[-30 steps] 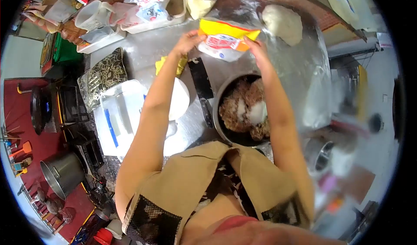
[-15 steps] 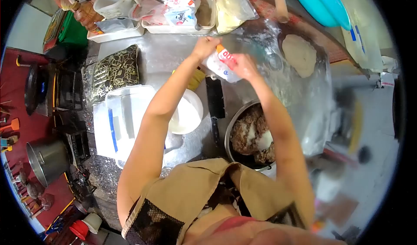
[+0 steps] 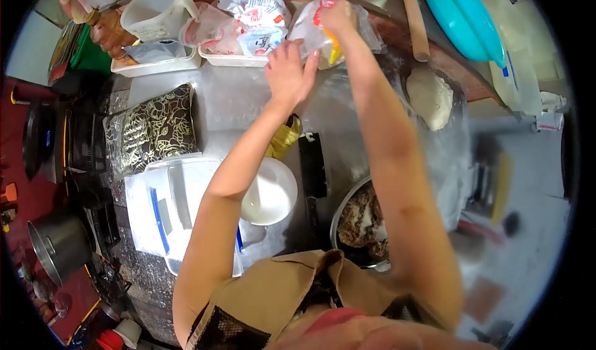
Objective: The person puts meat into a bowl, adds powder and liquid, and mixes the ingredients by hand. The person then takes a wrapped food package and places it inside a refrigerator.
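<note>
My right hand reaches to the back of the metal table, its fingers closed on a white plastic bag with red and orange print. This bag lies over the spot by the white tray, on top of another clear plastic bag. To its left, my left hand is open, fingers spread and holding nothing, close to the tray's front edge. A metal pot near my body holds a dark brown mass with white granules on top; my right forearm hides part of it.
A white bowl, a clear plastic box and a patterned packet stand on the left. Flattened dough, a rolling pin and a turquoise basin are on the right. A measuring jug sits at the back left.
My right hand has carried the printed bag away from me to the back of the table. My left hand has let go of it and opened. The view has shifted slightly.
</note>
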A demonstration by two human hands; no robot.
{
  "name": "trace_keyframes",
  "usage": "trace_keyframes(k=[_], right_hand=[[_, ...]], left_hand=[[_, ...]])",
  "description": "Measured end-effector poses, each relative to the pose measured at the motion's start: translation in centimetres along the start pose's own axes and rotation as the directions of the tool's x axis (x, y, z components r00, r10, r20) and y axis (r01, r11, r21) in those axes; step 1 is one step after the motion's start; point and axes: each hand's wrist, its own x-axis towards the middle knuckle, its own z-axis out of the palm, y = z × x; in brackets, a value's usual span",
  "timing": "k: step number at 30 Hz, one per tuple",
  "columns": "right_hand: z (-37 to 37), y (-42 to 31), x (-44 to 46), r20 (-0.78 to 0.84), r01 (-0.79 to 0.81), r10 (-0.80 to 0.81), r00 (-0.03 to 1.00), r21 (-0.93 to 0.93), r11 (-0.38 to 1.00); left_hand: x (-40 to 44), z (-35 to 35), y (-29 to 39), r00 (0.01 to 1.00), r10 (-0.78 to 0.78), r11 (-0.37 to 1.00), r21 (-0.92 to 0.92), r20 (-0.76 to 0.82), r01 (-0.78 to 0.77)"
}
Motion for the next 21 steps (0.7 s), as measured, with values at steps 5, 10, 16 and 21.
trace_keyframes(k=[5, 10, 16, 21], right_hand=[[0.9, 2.3, -3.2, 0.328, -0.134, 0.016, 0.944, 0.34, 0.931], [-9.7, 8.8, -18.5, -0.134, 0.403, -0.384, 0.914, 0.175, 0.898], [-20.0, 30.5, -38.8, -0.102, -0.14, 0.123, 0.987, -0.176, 0.974], [-18.6, 36.5, -46.4, 0.161, -0.465, 0.438, 0.885, 0.373, 0.803]], left_hand=[[1.2, 2.0, -1.3, 0.975, -0.026, 0.875, 0.476, 0.222, -0.085], [-5.9, -4.8, 4.5, 0.982, 0.079, 0.954, 0.274, 0.174, -0.125], [-26.1, -7.8, 10.6, 0.824, -0.026, 0.993, -0.079, 0.565, 0.085], [-34.1, -5.4, 10.3, 0.812, -0.344, 0.933, 0.072, 0.471, 0.353]])
